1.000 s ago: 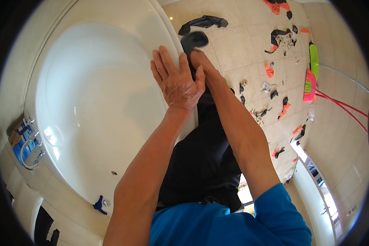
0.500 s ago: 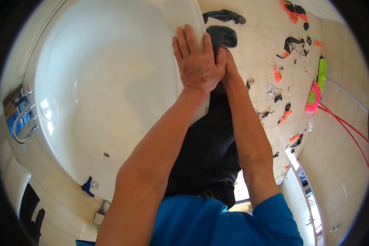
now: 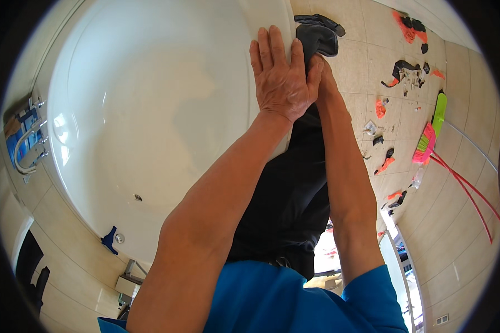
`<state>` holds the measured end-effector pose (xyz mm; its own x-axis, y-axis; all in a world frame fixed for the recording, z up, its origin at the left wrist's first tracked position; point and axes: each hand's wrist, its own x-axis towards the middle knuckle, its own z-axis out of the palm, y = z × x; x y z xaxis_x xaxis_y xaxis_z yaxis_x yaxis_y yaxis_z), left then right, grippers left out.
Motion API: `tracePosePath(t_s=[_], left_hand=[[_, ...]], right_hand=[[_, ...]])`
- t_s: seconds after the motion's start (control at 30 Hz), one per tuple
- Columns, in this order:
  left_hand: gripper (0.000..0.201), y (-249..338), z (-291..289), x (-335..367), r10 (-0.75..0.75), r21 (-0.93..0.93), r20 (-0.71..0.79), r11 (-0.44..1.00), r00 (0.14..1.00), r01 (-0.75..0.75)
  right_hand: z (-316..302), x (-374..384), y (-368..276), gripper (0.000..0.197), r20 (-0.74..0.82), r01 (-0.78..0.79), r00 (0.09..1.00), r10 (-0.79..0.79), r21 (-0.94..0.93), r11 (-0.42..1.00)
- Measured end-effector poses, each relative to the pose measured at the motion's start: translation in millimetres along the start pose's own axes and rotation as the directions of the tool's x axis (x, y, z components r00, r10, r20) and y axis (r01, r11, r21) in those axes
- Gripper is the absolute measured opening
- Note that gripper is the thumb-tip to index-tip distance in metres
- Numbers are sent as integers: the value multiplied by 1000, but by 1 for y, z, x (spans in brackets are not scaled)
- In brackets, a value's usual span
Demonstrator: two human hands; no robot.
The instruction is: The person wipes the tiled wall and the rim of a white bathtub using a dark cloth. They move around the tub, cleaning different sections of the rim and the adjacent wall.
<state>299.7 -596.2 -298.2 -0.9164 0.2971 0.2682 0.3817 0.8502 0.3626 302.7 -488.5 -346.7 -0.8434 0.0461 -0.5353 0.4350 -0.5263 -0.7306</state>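
My left hand (image 3: 283, 83) lies with its fingers stretched out along the rim of a white bathtub (image 3: 269, 16), its thumb side against my right hand. My right hand (image 3: 323, 69) is mostly covered by the left, and its fingers are hidden. Just beyond both hands is a dark grey, shoe-like thing (image 3: 321, 40), touching or nearly touching them; whether the right hand grips it cannot be seen. Behind it a black, crumpled piece (image 3: 326, 23) lies on the floor. My legs in black trousers (image 3: 286, 200) show between my forearms, beside the tub.
Torn black and orange scraps (image 3: 401, 72) and small debris lie scattered over the beige floor tiles (image 3: 350, 72). A pink broom (image 3: 425, 144) and a green dustpan (image 3: 440, 108) rest at the right wall. A curved faucet (image 3: 25, 150) and a dark blue cloth (image 3: 109, 240) are on the tub's left side.
Both hands and the dark grey thing now appear slightly farther right and up in the picture, as the view has shifted. My left hand remains spread on the rim.
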Motion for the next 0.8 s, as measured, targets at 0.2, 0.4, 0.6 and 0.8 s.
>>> tracePosePath(t_s=[0.2,0.4,0.6,0.8], left_hand=[[58,-6,-3,-3,-31,-30,-1,999,1000,31],[59,-6,-1,-3,-31,-88,-5,996,1000,30],[58,-6,0,-1,-31,-100,-8,994,999,30],[52,-7,-1,-3,-24,-94,-58,995,998,18]], right_hand=[[26,-62,-3,54,-290,-351,902,319,-64,934],[25,-61,-16,52,-282,-368,913,295,-254,895],[22,-58,-3,51,-179,-178,974,136,-241,954],[33,-94,9,58,-168,-101,985,50,-314,944]])
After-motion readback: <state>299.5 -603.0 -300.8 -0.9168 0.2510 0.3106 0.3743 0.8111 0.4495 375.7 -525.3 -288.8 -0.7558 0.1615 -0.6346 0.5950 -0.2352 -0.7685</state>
